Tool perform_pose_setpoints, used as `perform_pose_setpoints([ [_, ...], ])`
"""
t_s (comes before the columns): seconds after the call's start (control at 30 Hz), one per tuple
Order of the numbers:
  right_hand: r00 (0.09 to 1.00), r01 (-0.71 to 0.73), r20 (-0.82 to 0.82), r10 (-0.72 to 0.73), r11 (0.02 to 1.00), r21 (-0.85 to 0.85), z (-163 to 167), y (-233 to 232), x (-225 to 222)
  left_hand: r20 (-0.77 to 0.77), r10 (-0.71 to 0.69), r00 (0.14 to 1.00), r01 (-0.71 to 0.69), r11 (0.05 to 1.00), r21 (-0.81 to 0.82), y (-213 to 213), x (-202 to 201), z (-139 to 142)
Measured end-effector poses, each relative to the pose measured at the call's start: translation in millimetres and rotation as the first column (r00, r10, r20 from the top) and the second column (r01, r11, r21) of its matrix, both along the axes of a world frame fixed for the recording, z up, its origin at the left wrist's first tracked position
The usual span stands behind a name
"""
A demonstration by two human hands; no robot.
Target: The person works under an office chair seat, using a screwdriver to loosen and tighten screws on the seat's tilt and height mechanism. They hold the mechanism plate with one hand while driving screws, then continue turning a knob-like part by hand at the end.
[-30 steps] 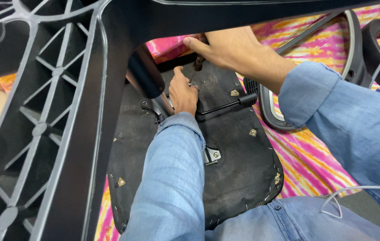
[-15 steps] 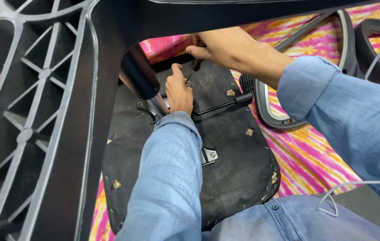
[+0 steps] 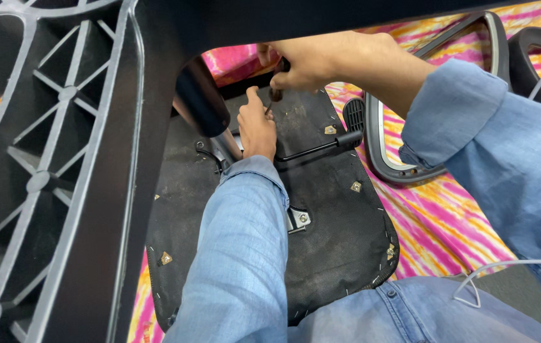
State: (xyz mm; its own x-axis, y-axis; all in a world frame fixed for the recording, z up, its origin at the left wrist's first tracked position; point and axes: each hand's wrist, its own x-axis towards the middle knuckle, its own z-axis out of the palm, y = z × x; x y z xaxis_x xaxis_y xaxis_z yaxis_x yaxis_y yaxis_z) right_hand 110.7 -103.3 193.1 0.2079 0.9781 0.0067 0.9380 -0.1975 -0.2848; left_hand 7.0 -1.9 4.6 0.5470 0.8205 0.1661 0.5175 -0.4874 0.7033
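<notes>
Screwdriver [image 3: 277, 89] mostly hidden by right hand's fingers [image 3: 296, 73].

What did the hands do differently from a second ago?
Little changed. The right hand stayed closed on the small dark tool handle, tipping it slightly. The left hand stayed pressed on the black fabric underside of the upturned chair seat, fingers near the tool tip. The black lever and the grey ribbed plastic chair base kept their places.

Left hand [image 3: 256, 127] reaches forward, fingers extended; right hand [image 3: 305, 63] curls its fingers shut just beyond it.
</notes>
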Motion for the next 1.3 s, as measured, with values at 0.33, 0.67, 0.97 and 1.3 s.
perform_pose_setpoints([
  [0.33,0.99,-0.097,0.111,0.085,0.99,0.104,-13,0,15,-0.1,-0.055,0.993,0.051,0.998,-0.043,-4,-2,15],
  [0.67,0.969,-0.047,0.236,-0.078,0.875,0.482,-40,0,16,-0.035,0.067,0.997,-0.068,0.996,-0.051,1,-3,-3],
  [0.97,0.991,0.084,0.035,-0.13,0.799,0.596,-31,-56,29,-0.065,0.02,0.998,-0.01,0.988,0.152,12,1,-22],
  [1.3,0.895,0.446,-0.225,-0.385,0.775,0.447,-47,-84,-4,-0.245,-0.028,0.969,0.129,0.904,0.407,15,4,-32],
])
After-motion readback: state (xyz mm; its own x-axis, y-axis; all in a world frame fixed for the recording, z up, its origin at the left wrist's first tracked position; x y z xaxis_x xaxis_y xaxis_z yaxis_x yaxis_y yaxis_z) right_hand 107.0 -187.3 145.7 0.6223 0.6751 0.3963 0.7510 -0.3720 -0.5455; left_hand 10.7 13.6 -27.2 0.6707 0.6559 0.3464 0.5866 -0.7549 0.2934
